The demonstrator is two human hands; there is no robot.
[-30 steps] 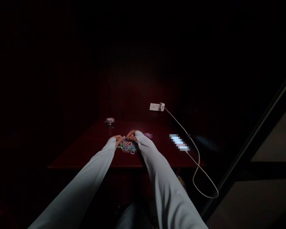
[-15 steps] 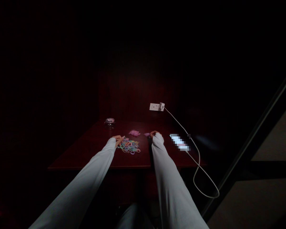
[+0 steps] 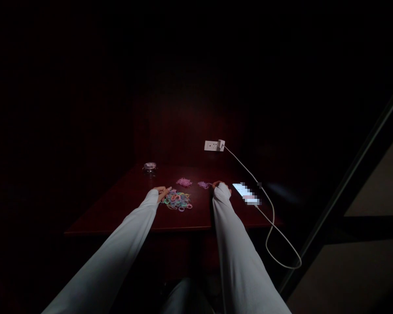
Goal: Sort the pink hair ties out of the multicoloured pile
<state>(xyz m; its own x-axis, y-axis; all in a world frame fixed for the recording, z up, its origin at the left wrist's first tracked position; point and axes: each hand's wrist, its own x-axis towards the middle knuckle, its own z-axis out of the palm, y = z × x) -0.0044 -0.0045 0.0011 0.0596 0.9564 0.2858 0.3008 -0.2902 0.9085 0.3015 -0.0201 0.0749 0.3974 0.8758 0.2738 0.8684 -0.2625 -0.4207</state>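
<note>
My left hand [image 3: 163, 192] lies at the left edge of a mixed heap of colourful hair ties [image 3: 177, 201], its fingers stretched out and touching the heap. To the right, my right hand [image 3: 218, 185] is low over the table with its fingers curled, partly hidden by the sleeve. A small purple pile of hair ties [image 3: 203, 185] is just left of its fingertips, and a thin purple strand reaches toward them. Whatever those fingers hold is too small to make out. A pink pile of hair ties [image 3: 184, 182] sits behind the mixed heap.
A clear round container [image 3: 149, 167] stands at the back left of the dark red table [image 3: 118, 209]. A lit phone [image 3: 245, 192] lies at the right, its white cable [image 3: 272, 209] looping past the table edge up to a charger in the wall socket [image 3: 212, 145].
My right hand has shifted a little to the right, away from the purple pile, so more of that pile shows. My left hand stays at the mixed heap.
</note>
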